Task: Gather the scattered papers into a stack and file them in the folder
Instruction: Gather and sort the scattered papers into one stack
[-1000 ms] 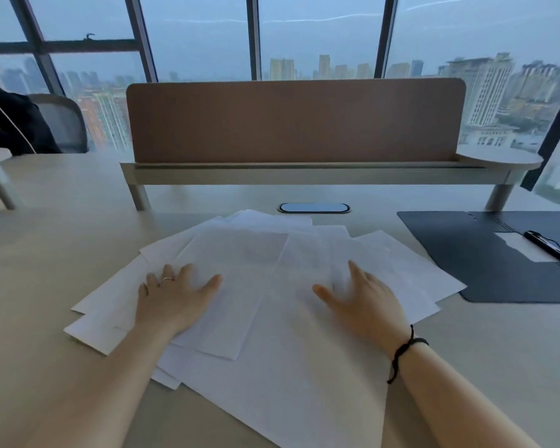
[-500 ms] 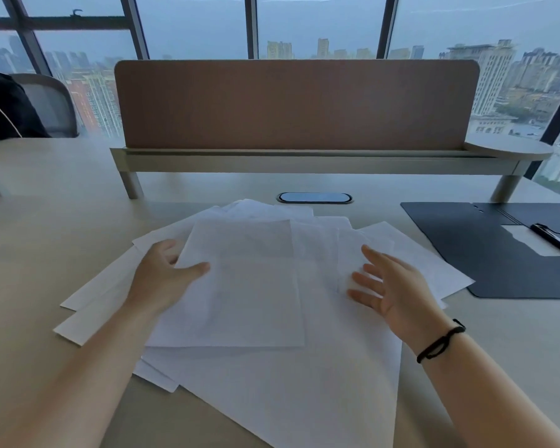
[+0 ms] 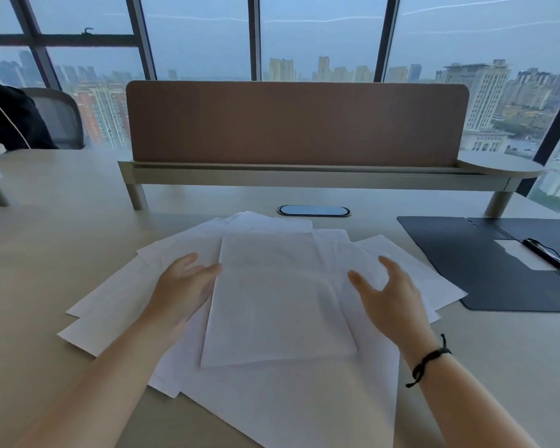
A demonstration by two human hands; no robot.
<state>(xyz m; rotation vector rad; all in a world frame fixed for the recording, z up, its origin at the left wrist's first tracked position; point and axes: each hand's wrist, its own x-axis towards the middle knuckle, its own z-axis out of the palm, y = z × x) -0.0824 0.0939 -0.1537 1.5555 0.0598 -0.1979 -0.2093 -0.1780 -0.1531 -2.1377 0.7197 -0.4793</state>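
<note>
Several white papers (image 3: 272, 409) lie overlapped in a loose spread on the beige desk in front of me. One sheet (image 3: 278, 305) sits squarely on top in the middle. My left hand (image 3: 183, 289) is at that sheet's left edge, fingers straight and touching the papers. My right hand (image 3: 388, 295) is over the sheet's right side, fingers spread and relaxed, holding nothing. A dark folder (image 3: 485, 270) lies open flat on the desk to the right, apart from the papers.
A black pen (image 3: 547, 257) rests on a white slip inside the folder. A brown divider panel (image 3: 298, 124) on a raised shelf crosses the back of the desk, with a cable port (image 3: 314, 210) before it. A seated person (image 3: 7, 121) is far left.
The top sheet has been slid right and squared toward the middle of the pile. My right hand has lifted and shifted right; my left hand has followed the sheet's left edge inward.
</note>
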